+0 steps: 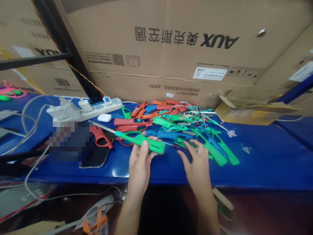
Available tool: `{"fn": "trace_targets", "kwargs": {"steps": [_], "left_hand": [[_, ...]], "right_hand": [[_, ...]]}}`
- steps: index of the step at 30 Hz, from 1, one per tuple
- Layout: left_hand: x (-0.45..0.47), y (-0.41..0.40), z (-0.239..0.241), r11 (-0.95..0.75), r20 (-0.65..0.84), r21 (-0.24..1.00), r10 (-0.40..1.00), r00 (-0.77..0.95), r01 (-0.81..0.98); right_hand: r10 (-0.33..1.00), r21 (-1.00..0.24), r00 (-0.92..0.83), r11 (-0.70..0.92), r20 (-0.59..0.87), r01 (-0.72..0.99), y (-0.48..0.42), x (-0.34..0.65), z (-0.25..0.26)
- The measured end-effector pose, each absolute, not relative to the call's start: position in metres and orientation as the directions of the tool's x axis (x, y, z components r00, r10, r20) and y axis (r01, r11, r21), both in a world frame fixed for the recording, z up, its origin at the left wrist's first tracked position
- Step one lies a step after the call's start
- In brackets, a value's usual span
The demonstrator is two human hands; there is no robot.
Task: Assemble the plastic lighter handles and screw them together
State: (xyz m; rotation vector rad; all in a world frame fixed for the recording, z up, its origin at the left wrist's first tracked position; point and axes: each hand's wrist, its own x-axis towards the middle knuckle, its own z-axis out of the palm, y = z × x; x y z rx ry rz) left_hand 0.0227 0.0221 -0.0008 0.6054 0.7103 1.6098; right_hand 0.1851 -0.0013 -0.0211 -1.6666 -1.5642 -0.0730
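My left hand is closed round a green plastic lighter shell with a thin metal tube sticking out to the left. It holds the shell just above the blue table. My right hand lies on the table with fingers spread, fingertips at the near edge of a pile of green, blue and red lighter shells. A thin metal rod lies on the table between the two hands.
A white power strip with plugged chargers and cables sits at the back left, a white earbud case beside it. A dark phone lies left of my hands. Large cardboard boxes wall off the back. A torn box lies right.
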Motion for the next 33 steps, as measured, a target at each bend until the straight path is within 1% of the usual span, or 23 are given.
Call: {"fn": "trace_targets", "kwargs": {"steps": [2, 4, 8, 10, 11, 13, 15, 16, 17, 19, 22, 24, 27, 30, 33], "left_hand": [[0.023, 0.022, -0.002, -0.101, -0.008, 0.738, 0.987, -0.158, -0.668], [0.023, 0.022, -0.002, -0.111, -0.007, 0.741, 0.985, -0.172, -0.662], [0.022, 0.021, -0.001, -0.12, -0.012, 0.758, 0.98, -0.198, -0.641], [0.022, 0.021, -0.001, -0.108, -0.017, 0.768, 0.982, -0.189, -0.632], [0.022, 0.021, 0.0, -0.103, -0.019, 0.771, 0.983, -0.185, -0.628], [0.022, 0.022, 0.001, -0.098, -0.024, 0.775, 0.983, -0.184, -0.624], [0.022, 0.021, 0.002, -0.09, -0.033, 0.779, 0.982, -0.185, -0.62], [0.022, 0.021, 0.004, -0.083, -0.039, 0.783, 0.983, -0.181, -0.616], [0.022, 0.02, 0.005, -0.072, -0.043, 0.788, 0.984, -0.172, -0.611], [0.023, 0.019, 0.007, -0.049, -0.048, 0.797, 0.988, -0.144, -0.602], [0.024, 0.019, 0.01, -0.044, -0.036, 0.796, 0.992, -0.12, -0.604], [0.025, 0.018, 0.01, -0.053, -0.03, 0.79, 0.992, -0.124, -0.61], [0.027, 0.018, 0.01, -0.063, -0.024, 0.795, 0.991, -0.135, -0.604], [0.027, 0.018, 0.009, -0.072, -0.019, 0.804, 0.989, -0.146, -0.59], [0.027, 0.018, 0.009, -0.062, -0.032, 0.801, 0.989, -0.146, -0.595]], "right_hand": [[0.83, -0.504, 0.213, 0.093, 0.516, 0.859, 0.0, 0.189, -0.023], [0.85, -0.535, 0.212, 0.093, 0.482, 0.84, -0.001, 0.19, -0.022], [0.876, -0.643, 0.196, 0.156, 0.441, 0.749, -0.006, 0.2, -0.016], [0.866, -0.71, 0.236, 0.176, 0.441, 0.682, -0.009, 0.207, -0.013], [0.859, -0.756, 0.277, 0.176, 0.431, 0.63, -0.01, 0.209, -0.012], [0.837, -0.864, 0.387, 0.181, 0.386, 0.469, -0.01, 0.21, -0.008], [0.803, -0.942, 0.5, 0.228, 0.325, 0.247, -0.007, 0.203, -0.003], [0.783, -0.953, 0.545, 0.272, 0.3, 0.135, -0.004, 0.197, 0.0], [0.764, -0.946, 0.58, 0.323, 0.283, 0.035, -0.001, 0.19, 0.003], [0.736, -0.903, 0.623, 0.415, 0.264, -0.108, 0.005, 0.174, 0.009], [0.708, -0.848, 0.658, 0.492, 0.256, -0.199, 0.012, 0.152, 0.012], [0.71, -0.829, 0.659, 0.508, 0.249, -0.233, 0.013, 0.14, 0.011], [0.741, -0.821, 0.616, 0.511, 0.268, -0.257, 0.01, 0.128, 0.007], [0.752, -0.823, 0.585, 0.516, 0.303, -0.237, 0.006, 0.123, 0.004], [0.736, -0.827, 0.603, 0.52, 0.309, -0.211, 0.004, 0.124, 0.003]]}}
